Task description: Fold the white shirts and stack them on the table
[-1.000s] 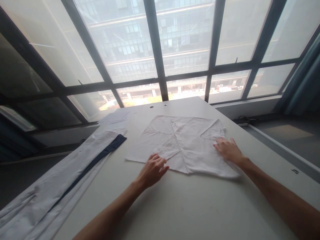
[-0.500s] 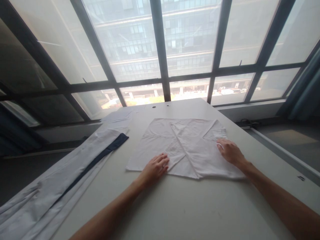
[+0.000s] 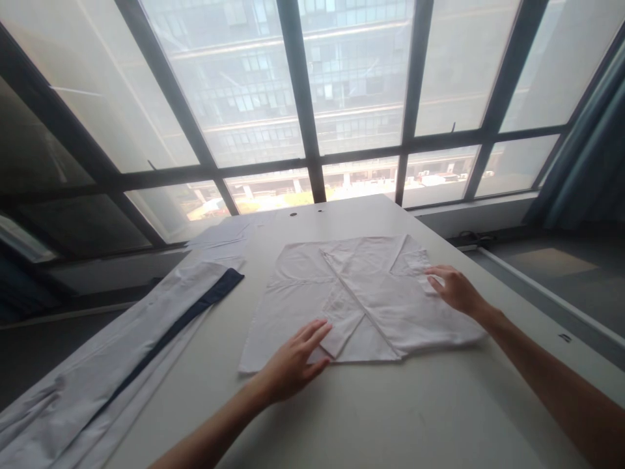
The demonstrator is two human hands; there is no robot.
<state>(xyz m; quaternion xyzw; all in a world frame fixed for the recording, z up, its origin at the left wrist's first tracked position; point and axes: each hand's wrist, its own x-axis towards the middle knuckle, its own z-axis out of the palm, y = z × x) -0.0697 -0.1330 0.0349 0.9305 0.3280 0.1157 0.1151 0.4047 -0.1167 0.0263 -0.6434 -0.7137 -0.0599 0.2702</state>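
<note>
A white garment (image 3: 371,286) lies spread on the white table (image 3: 371,417), with overlapping flaps and a diagonal seam across its middle. Over its near left edge is my left hand (image 3: 297,361), fingers stretched and thumb apart, holding nothing; I cannot tell whether the fingertips touch the cloth. My right hand (image 3: 454,290) is at the garment's right side, its fingertips by the gathered edge. Thumb and fingers are apart there, with no cloth gripped between them.
Long white fabric pieces (image 3: 112,352) with a dark blue strip (image 3: 170,339) lie along the table's left side. More pale sheets (image 3: 219,234) rest at the far left. Large windows (image 3: 307,130) stand beyond the far edge, and a blue curtain (image 3: 571,156) hangs at right.
My left hand has lifted slightly and spread its fingers, moving toward me. My right hand's fingers have loosened from the garment's right edge. The view has shifted a little.
</note>
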